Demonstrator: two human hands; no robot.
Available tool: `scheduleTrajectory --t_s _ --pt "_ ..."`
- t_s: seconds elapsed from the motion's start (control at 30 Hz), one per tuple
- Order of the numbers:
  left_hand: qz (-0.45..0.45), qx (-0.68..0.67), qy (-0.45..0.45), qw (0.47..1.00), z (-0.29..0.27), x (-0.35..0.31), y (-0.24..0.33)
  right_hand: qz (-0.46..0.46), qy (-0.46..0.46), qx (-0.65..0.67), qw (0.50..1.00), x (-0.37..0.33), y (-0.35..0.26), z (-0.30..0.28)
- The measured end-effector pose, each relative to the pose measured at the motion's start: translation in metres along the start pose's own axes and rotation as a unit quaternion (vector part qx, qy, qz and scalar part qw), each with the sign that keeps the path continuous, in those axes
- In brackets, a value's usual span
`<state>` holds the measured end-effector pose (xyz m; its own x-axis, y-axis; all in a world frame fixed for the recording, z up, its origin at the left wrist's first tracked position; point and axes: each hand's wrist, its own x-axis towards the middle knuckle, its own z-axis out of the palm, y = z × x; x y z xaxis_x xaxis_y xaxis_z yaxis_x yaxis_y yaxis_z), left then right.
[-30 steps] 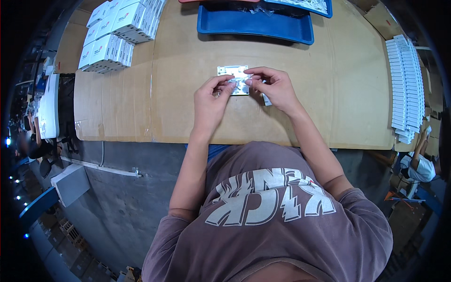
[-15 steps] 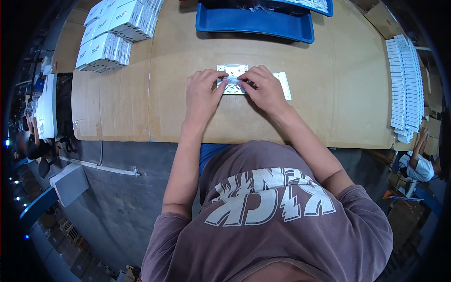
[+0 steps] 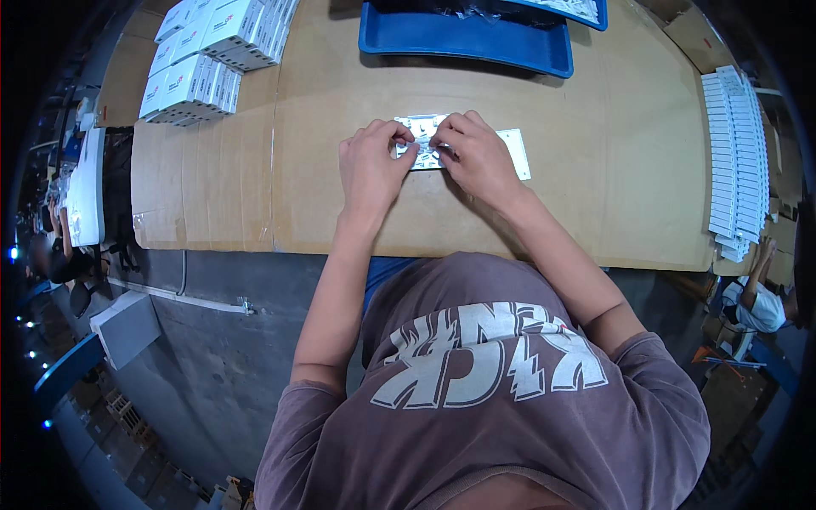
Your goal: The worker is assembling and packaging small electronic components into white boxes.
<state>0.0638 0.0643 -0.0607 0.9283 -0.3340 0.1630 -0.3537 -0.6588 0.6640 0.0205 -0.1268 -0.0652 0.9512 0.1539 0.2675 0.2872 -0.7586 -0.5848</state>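
Observation:
A small clear plastic packet (image 3: 422, 140) with pale parts inside lies on the cardboard-covered table (image 3: 255, 170). My left hand (image 3: 371, 167) pinches its left edge with thumb and forefinger. My right hand (image 3: 476, 155) grips its right side, fingers curled over it. A flat white rectangular piece (image 3: 517, 151) lies just right of my right hand, partly hidden under it.
A blue plastic tray (image 3: 463, 38) sits at the far side of the table. Stacks of small white boxes (image 3: 208, 51) stand at the far left. A long row of white flat pieces (image 3: 738, 161) runs along the right edge. Other people sit at the far left and right.
Both hands slid slightly left and farther across the table with the packet. The white rectangular piece to the right is now more exposed.

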Motion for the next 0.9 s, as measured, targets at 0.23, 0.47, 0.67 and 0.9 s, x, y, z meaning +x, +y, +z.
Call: scheduleTrajectory --t_s 0.23,0.47,0.67,0.9 --pt "-0.03 -0.018 -0.06 0.998 -0.005 0.002 0.0 -0.001 -0.04 -0.048 0.998 0.002 -0.002 -0.007" --pt "0.158 -0.004 -0.056 0.986 -0.015 -0.012 -0.009 -0.023 -0.067 -0.113 0.991 0.003 -0.002 -0.018" --pt "0.171 -0.003 -0.033 0.985 -0.001 -0.032 -0.018 -0.065 -0.132 -0.123 0.981 0.008 0.001 -0.031" --pt "0.119 -0.018 0.023 0.992 0.009 -0.039 -0.01 -0.016 -0.267 -0.1 0.958 0.043 -0.006 -0.065"
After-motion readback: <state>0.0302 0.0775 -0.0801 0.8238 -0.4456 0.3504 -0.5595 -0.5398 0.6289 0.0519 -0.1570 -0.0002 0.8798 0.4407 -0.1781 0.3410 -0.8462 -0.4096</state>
